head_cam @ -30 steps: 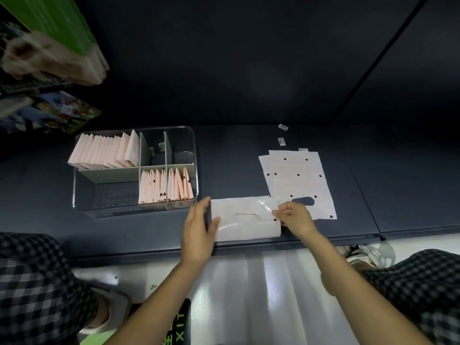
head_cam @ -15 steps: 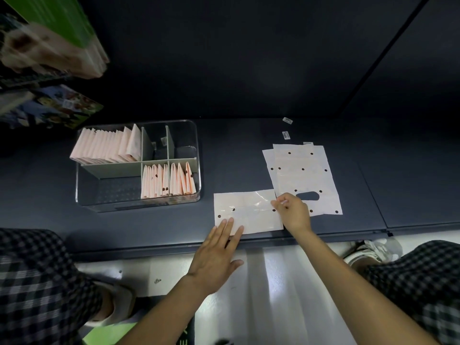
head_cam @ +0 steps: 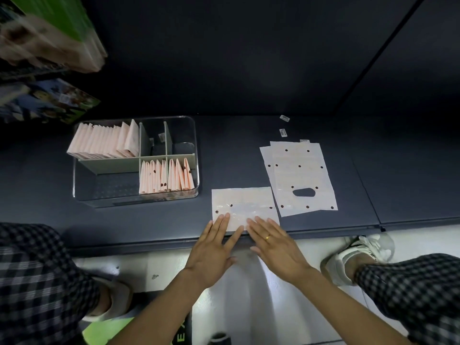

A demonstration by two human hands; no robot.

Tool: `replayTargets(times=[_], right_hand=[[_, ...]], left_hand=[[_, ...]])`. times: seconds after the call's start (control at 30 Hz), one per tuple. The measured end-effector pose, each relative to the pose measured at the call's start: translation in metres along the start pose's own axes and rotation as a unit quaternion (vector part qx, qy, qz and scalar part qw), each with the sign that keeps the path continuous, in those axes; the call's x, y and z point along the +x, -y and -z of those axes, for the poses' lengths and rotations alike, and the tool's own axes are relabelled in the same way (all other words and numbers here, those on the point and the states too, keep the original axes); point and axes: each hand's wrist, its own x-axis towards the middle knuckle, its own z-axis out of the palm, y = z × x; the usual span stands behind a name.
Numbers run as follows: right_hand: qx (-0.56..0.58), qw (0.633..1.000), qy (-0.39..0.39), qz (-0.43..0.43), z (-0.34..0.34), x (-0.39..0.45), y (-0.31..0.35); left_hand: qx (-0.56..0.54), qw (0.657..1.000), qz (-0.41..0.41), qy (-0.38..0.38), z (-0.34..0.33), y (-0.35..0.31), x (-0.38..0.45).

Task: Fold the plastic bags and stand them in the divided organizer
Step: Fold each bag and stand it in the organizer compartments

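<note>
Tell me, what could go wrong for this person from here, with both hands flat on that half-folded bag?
1. The folded bag lies at the shelf's front edge; as the left hand and right hand smooth it, the slick plastic might slide off.
2. It could spring open once released, spoiling the crease.
3. The right-hand front compartment of the organizer looks packed, so squeezing another bag in might tip its neighbours.
</note>
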Motion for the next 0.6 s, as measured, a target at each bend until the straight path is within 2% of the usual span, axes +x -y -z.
replayTargets(times=[0.2,0.3,0.43,0.6], right_hand=[[0.002,0.996,-0.046,-0.075,0.006,-0.027,-0.043],[0.032,0.994,-0.081,-0.067,0.009,-0.011,-0.047],[0.064,0.993,-0.069,-0.069,0.010,0.008,-0.043],[0.036,0.997,-0.063,-0.037,0.014,0.016,-0.048]], left_hand=[[-0.016,1.000,0.020,-0.007,0.004,0.012,-0.002],[-0.025,0.999,0.024,-0.012,0.011,0.014,0.000],[-0.050,0.997,0.054,-0.020,0.020,0.012,0.005],[-0.080,0.992,0.086,-0.048,0.025,0.018,0.012]])
